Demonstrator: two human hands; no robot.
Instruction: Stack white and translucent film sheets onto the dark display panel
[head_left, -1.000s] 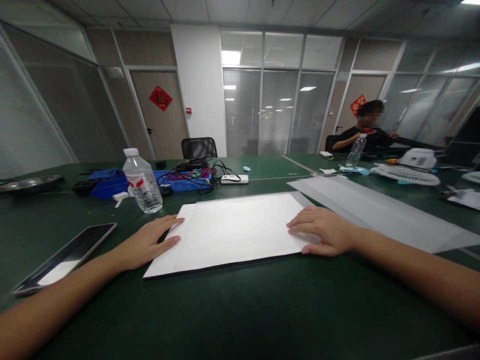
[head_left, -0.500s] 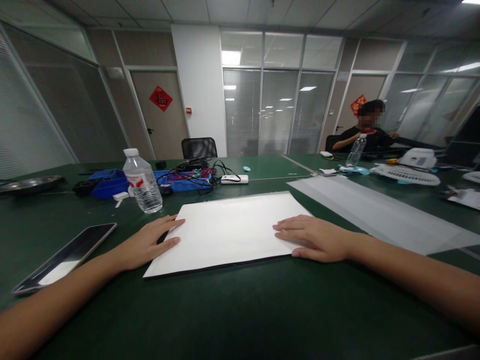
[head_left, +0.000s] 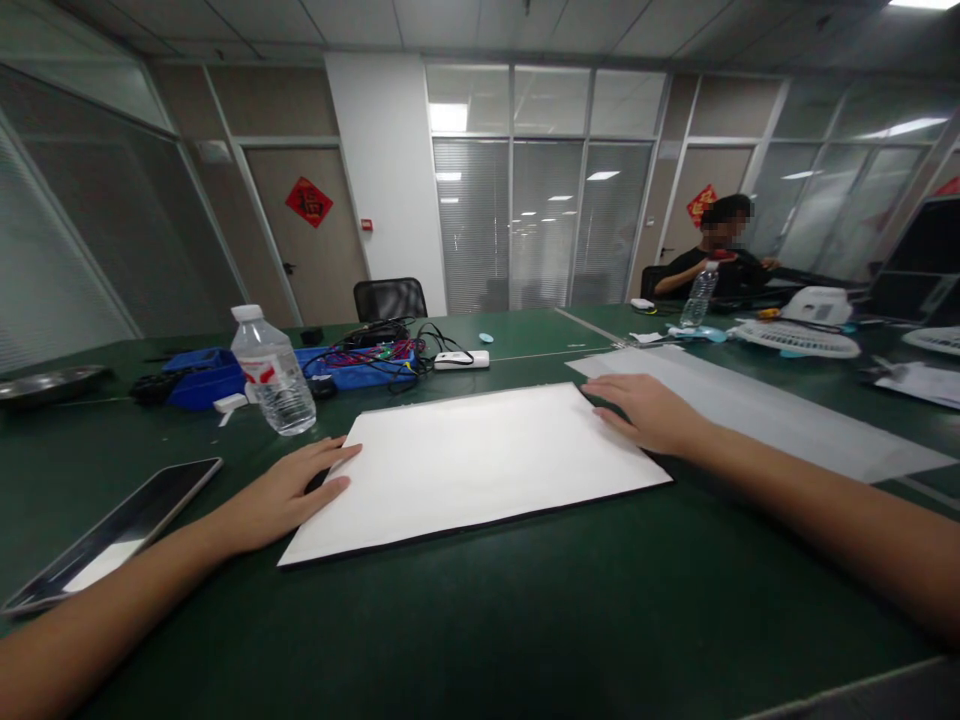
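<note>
A flat white rectangular sheet with a dark edge beneath it (head_left: 472,470) lies on the green table (head_left: 480,620) in front of me. My left hand (head_left: 289,490) rests at its left edge, with thumb and forefinger lying on the white surface and the other fingers partly hidden. My right hand (head_left: 645,410) is at the far right corner, fingers stretched out over that edge. Both hands are open and grip nothing. Left of my left forearm lies a tablet-like device with a dark screen (head_left: 124,525).
A clear water bottle (head_left: 276,375) stands beyond my left hand. Behind it are blue trays (head_left: 360,370) with tangled wires and a white power strip (head_left: 461,360). A translucent sheet (head_left: 757,410) lies at right, near fan parts (head_left: 799,338). A person (head_left: 712,250) sits at the far right.
My right hand has moved away from me along the right edge to the far corner, uncovering the near right corner. The left hand stays in place. The view has shifted slightly.
</note>
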